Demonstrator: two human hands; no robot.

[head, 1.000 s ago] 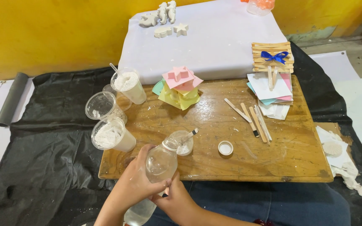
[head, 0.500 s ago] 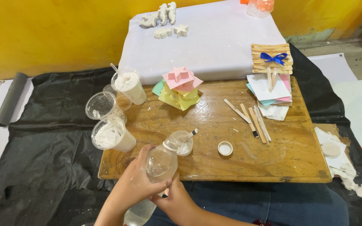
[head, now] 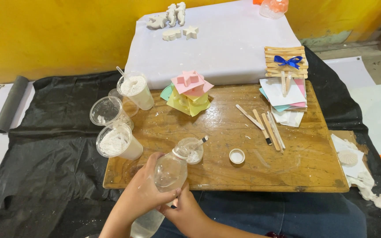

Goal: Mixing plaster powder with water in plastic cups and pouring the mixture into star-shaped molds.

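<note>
A clear plastic bottle (head: 169, 171) lies tilted over the near edge of a wooden board (head: 261, 172). Its open neck points at a small clear cup (head: 192, 150) that holds white powder and a stirring stick. My left hand (head: 140, 194) wraps the bottle's body from the left. My right hand (head: 185, 212) grips the bottle lower down from the right. The bottle's white cap (head: 237, 156) rests on the board, to the right of the small cup.
Three plastic cups with white powder (head: 117, 142) (head: 106, 110) (head: 136, 89) stand at the board's left. Folded coloured paper (head: 189, 91), wooden sticks (head: 265, 124), paper squares (head: 287, 99) and a stick raft with a blue bow (head: 287, 61) lie further back. White plaster shapes (head: 173, 20) sit on a white sheet.
Almost nothing differs. Both hands keep their hold on the bottle, which has shifted only slightly by the small cup.
</note>
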